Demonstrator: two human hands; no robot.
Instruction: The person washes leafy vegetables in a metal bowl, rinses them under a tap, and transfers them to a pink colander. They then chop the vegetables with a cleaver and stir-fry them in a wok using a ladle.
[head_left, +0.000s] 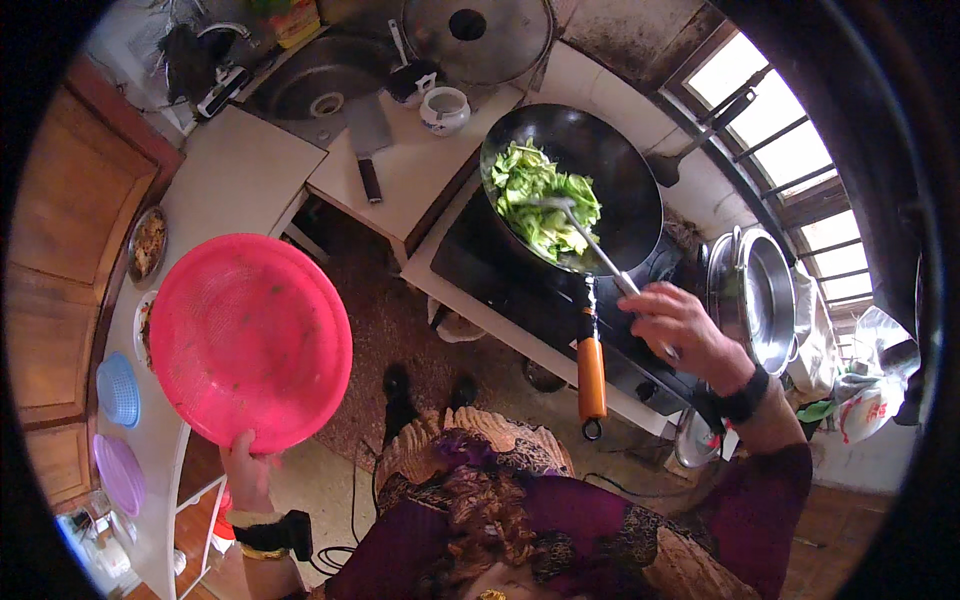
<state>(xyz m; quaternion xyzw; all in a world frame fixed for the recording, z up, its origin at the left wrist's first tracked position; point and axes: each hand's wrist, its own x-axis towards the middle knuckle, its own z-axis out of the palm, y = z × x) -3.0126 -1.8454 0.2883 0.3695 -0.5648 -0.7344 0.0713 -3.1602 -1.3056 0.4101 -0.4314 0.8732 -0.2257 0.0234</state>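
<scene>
My left hand (249, 469) grips the near rim of a pink plastic colander (251, 337), which is tilted to show its inside with a few small green bits stuck to it. A metal-handled cooking utensil (600, 251) is held in my right hand (686, 330). Its working end lies among chopped leafy greens (540, 195) in the left part of a black wok (622, 165). The wok rests on a black cooktop (480, 247), and its orange handle (591, 375) points towards me.
A cleaver (366, 150) and a white ceramic pot (445, 112) sit beside the sink (300, 82). Stacked metal pots (765, 300) stand right of the cooktop. Dishes of food (147, 244), a blue basket (118, 388) and a purple basket (118, 474) line the left counter. A cord (337, 555) lies on the floor.
</scene>
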